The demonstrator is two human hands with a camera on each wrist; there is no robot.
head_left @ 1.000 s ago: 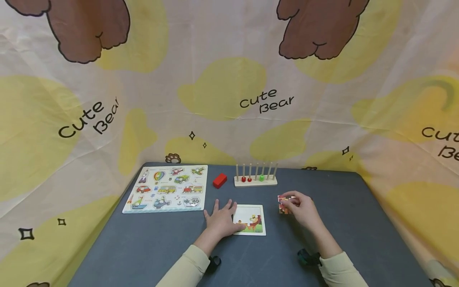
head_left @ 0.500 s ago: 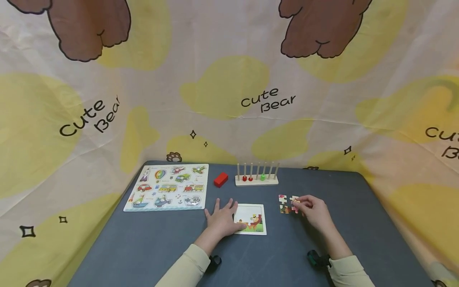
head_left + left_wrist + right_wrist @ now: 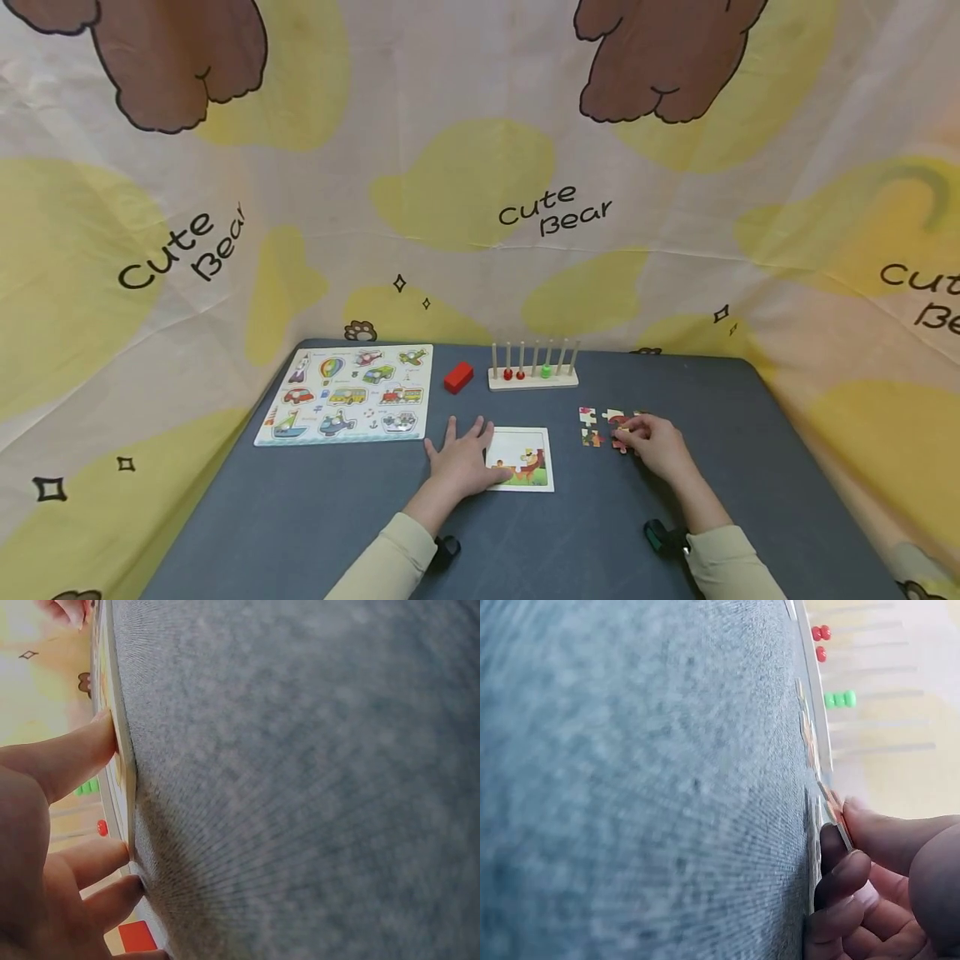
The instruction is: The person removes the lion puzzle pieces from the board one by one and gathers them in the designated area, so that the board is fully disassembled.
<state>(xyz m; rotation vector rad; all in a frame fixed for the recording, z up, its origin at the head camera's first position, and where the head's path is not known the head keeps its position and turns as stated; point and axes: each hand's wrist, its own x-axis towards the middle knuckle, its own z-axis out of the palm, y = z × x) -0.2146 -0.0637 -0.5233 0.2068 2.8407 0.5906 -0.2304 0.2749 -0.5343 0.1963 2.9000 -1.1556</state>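
My left hand [image 3: 459, 463] lies with spread fingers over the left side of a small white-framed jigsaw board [image 3: 551, 467]. Its thumb presses on the lower part of the picture, and fingertips rest at the frame's edge in the left wrist view. Some pieces with green grass and an orange animal fill the lower picture area. To the right of the board, my right hand [image 3: 663, 448] pinches a jigsaw piece [image 3: 835, 811] between thumb and fingers, tilted up close over the table. Loose jigsaw pieces [image 3: 588, 416] lie left of and around these fingers, some partly hidden by the hand.
A large vehicle picture board [image 3: 352, 411] lies at the back left. Beside it are a red block [image 3: 458, 377] and a wooden peg stand [image 3: 533, 382] with red and green beads. A printed cloth [image 3: 465, 200] hangs behind the grey table [image 3: 300, 517].
My right hand has moved right, away from the leftmost loose pieces, which now show uncovered. It now holds a piece at the right of the group. My left hand stays on the board.
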